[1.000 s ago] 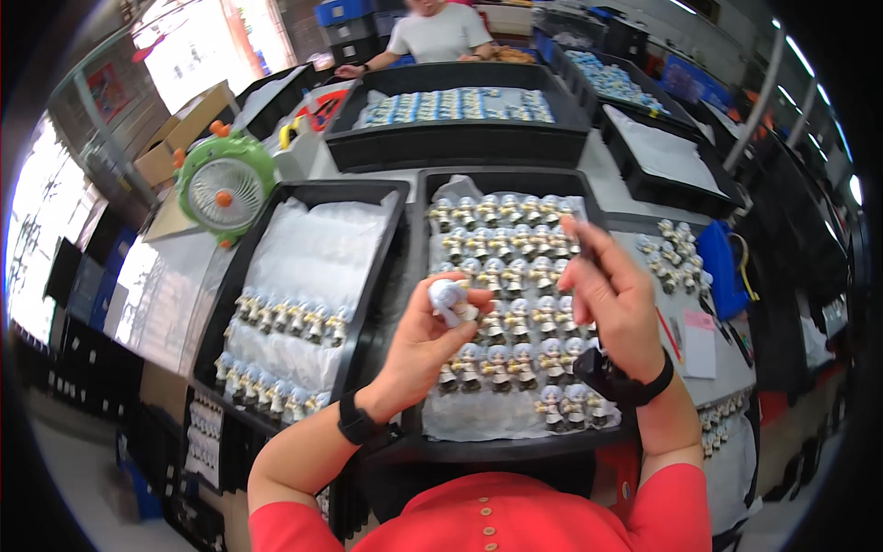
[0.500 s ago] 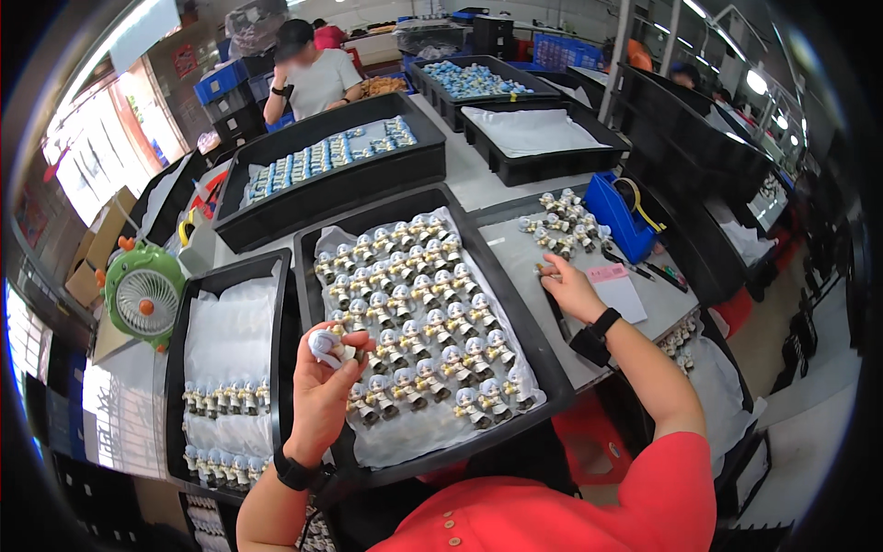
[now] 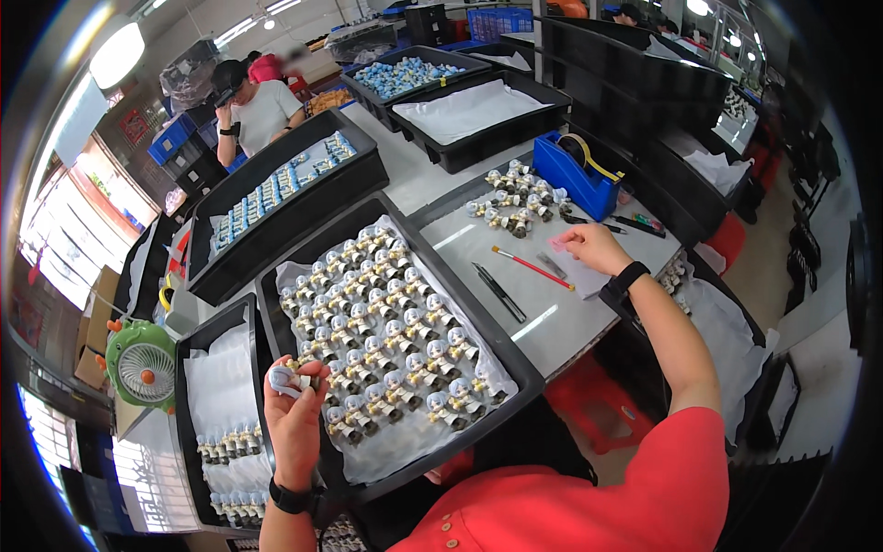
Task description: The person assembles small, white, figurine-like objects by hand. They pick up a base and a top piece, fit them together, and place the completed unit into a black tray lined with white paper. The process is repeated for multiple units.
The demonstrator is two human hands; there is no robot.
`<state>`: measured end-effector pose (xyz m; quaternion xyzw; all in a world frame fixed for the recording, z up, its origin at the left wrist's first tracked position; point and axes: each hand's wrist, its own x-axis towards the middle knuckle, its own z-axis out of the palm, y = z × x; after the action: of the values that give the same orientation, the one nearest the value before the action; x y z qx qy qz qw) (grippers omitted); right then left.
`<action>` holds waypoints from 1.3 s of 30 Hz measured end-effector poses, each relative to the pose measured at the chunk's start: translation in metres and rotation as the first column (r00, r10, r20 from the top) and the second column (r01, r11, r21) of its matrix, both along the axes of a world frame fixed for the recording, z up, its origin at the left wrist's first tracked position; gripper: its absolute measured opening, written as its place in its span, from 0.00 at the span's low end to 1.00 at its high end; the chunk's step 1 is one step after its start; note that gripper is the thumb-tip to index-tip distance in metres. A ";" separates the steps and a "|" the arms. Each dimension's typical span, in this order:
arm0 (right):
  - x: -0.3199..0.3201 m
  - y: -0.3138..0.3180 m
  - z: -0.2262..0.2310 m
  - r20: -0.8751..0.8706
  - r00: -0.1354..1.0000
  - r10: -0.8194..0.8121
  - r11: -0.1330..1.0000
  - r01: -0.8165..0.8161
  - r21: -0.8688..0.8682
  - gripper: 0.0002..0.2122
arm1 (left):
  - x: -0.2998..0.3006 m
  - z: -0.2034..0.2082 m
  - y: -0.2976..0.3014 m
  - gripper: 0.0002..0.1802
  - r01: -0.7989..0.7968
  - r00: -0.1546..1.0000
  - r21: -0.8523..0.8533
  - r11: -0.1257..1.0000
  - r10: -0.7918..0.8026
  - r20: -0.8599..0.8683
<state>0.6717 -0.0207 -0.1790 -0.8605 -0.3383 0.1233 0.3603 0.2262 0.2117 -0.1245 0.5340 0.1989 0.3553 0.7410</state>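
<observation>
Figurine [image 3: 285, 379] pinched by the left hand [image 3: 294, 414] could drop into the tray [image 3: 502, 340] beside that grip if the pinch slackens; whether the right hand [image 3: 596, 248] grips pink paper [image 3: 557, 244], I cannot tell.

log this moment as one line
left hand: holding pale-haired figurine | right hand: at pink paper slip | nearby: black tray of figurines, blue tape dispenser

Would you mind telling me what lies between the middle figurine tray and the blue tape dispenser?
In the head view, a loose cluster of figurines lies between the tray and the dispenser.
</observation>
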 end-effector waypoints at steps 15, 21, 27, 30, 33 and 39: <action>-0.010 0.039 -0.027 0.337 0.915 0.222 0.965 -0.155 -0.213 0.03 | 0.005 -0.019 0.003 0.27 0.153 0.987 -0.103 0.983 -0.156 -0.028; -0.090 0.077 0.089 -0.338 0.854 0.396 0.870 -0.232 0.435 0.06 | 0.002 -0.022 0.007 0.22 0.285 0.958 -0.406 0.868 -0.240 0.157; -0.225 0.127 0.126 -0.163 0.614 0.772 0.626 -0.691 0.362 0.07 | -0.003 -0.027 0.012 0.21 0.307 0.950 -0.506 0.806 -0.230 0.211; -0.252 0.151 0.102 -0.041 0.509 0.860 0.500 -0.821 0.277 0.08 | 0.001 -0.025 0.011 0.19 0.305 0.950 -0.542 0.783 -0.207 0.235; -0.271 0.164 0.095 0.041 0.526 0.849 0.512 -0.840 0.180 0.07 | 0.001 -0.029 0.013 0.16 0.314 0.944 -0.564 0.763 -0.188 0.271; -0.260 0.175 0.072 0.183 0.501 0.846 0.492 -0.866 0.093 0.07 | 0.004 -0.043 0.012 0.15 0.340 0.927 -0.567 0.750 -0.166 0.336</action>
<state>0.4113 0.1539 -0.1065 -0.5495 -0.7498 0.2076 0.3045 0.2305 0.2240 -0.1678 0.2325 0.1282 0.2339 0.9353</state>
